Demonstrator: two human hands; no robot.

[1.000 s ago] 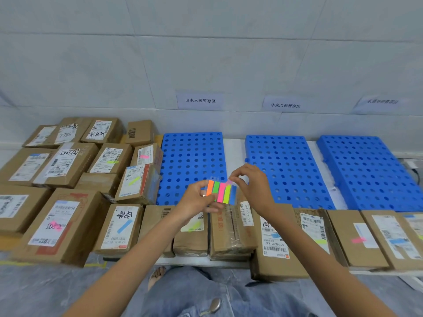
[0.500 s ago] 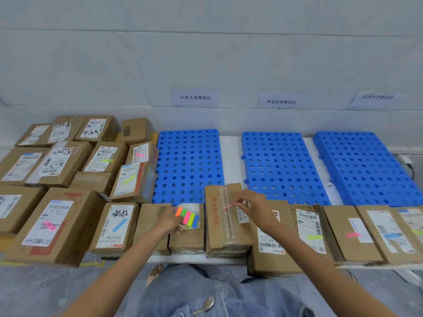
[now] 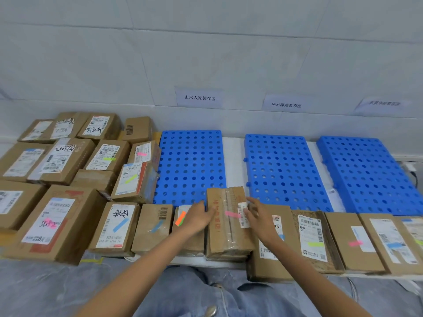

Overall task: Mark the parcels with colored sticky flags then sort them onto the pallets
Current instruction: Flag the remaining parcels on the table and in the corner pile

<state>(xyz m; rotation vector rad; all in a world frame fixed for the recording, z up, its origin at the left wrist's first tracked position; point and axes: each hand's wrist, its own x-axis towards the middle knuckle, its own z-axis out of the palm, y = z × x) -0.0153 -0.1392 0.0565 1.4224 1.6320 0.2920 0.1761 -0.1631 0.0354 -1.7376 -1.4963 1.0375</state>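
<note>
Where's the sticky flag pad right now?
Head view, centre front: the sticky flag pad is in the left hand, over a small parcel just left of the taped parcel.

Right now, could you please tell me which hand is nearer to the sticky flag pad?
Left. The left hand holds the sticky flag pad, which pokes out beside it; the right hand is at the taped parcel's right side, farther away.
</note>
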